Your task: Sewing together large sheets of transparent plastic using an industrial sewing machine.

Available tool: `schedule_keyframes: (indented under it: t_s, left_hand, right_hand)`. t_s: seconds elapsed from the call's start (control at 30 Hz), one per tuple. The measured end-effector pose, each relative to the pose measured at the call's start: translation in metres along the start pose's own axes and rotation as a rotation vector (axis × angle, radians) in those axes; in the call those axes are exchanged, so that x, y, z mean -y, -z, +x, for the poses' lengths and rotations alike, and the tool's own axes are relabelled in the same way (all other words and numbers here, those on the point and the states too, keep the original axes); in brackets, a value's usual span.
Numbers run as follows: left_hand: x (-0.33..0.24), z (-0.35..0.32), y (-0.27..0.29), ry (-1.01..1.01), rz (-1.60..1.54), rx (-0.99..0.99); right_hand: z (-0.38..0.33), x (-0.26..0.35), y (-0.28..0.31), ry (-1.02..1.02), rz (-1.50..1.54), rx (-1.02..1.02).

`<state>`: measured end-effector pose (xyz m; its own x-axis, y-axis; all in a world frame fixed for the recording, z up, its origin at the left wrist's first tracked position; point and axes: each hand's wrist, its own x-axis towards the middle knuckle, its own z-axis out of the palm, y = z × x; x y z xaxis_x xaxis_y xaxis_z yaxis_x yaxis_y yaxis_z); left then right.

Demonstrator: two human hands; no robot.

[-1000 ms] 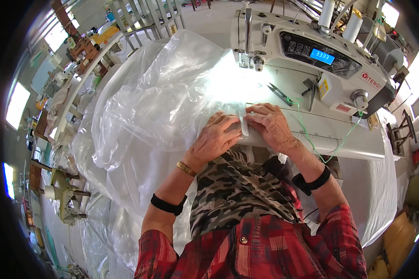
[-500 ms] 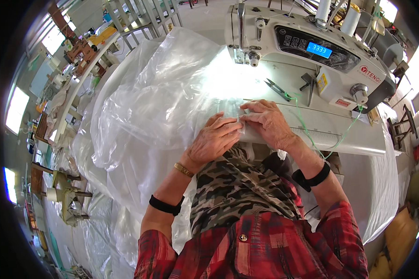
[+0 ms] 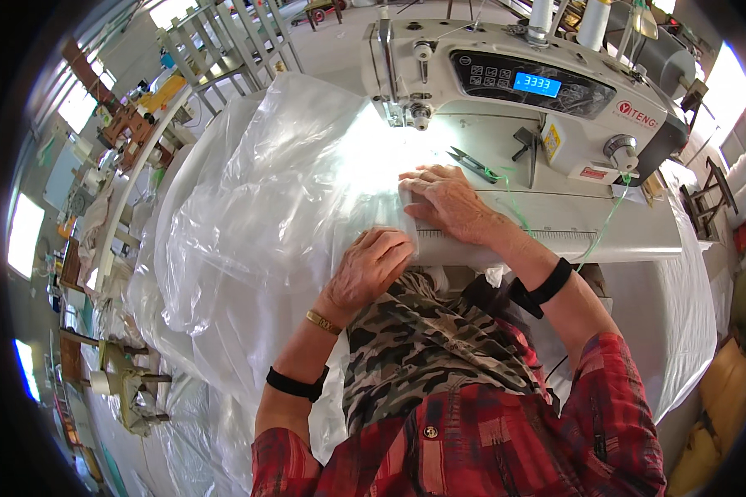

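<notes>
- Plastic sheet [image 3: 249, 199]: clear, glossy, crumpled into broad folds. We find it left of and beneath the needle end of the white sewing machine [image 3: 518, 74], spilling off the worktable [image 3: 630, 236].
- Left hand [image 3: 371, 263]: fingers curled in at the sheet's near edge; we cannot tell whether they pinch it.
- Right hand [image 3: 448, 205]: palm down, fingers extended over the sheet's edge.
- Obscured: lamp glare whites out the sheet near the needle; we cannot trace its lower extent.

A head-worn fisheye looks down at fingers [image 3: 389, 243].
</notes>
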<state>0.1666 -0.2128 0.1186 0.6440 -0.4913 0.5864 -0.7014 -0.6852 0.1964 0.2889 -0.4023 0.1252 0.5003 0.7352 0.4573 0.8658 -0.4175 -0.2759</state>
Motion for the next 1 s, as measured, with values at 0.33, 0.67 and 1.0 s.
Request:
schedule_keyframes:
  t_s: [0.33,0.67,1.0]
  left_hand:
    - [0.018,0.006,0.014,-0.041,0.006,0.011]
    - [0.035,0.02,0.011,-0.04,-0.082,0.004]
    - [0.071,0.046,0.009,0.089,-0.119,0.098]
  right_hand:
    - [0.015,0.0,0.001,0.005,-0.053,0.117]
    - [0.014,0.008,0.009,-0.029,-0.087,0.176]
    - [0.019,-0.002,0.004,-0.043,-0.013,0.154]
